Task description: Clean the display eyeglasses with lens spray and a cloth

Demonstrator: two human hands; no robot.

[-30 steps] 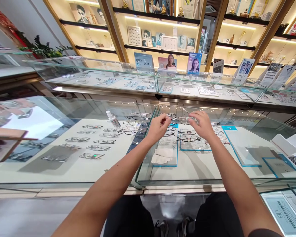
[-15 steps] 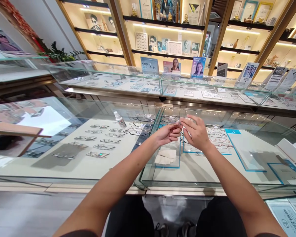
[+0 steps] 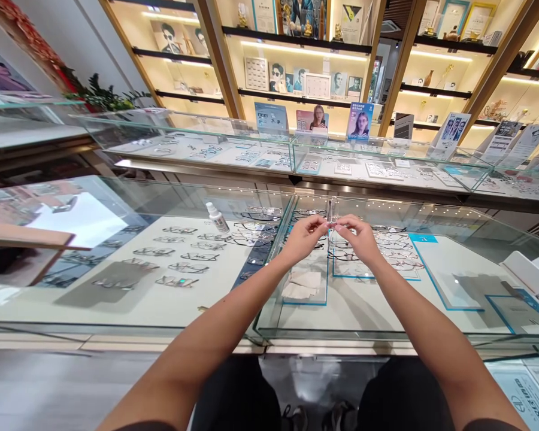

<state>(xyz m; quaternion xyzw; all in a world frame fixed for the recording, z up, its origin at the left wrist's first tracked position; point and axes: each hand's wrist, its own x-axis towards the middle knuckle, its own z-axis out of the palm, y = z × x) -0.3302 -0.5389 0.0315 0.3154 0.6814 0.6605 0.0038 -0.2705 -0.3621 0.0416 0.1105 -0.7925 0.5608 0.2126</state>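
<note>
My left hand (image 3: 306, 237) and my right hand (image 3: 357, 237) meet fingertip to fingertip above the glass display case. Both pinch one small thin item (image 3: 331, 225), perhaps part of a pair of glasses; it is too small to make out. A slim shape stands up just behind the fingertips. Below and around my hands lie rows of eyeglasses (image 3: 397, 242). A beige cloth (image 3: 302, 285) rests to the near left of my hands. A white spray bottle (image 3: 217, 218) stands farther left on the glass.
More eyeglasses (image 3: 200, 257) lie in the left case. The glass case edge (image 3: 377, 333) runs in front of me. A second glass counter (image 3: 251, 166) with upright cards (image 3: 360, 121) stands beyond. White objects (image 3: 526, 272) sit at the right.
My right hand has turned and lowered, its fingers now pinching level with the left. My left hand has rotated, and a slim upright shape now shows behind the fingertips.
</note>
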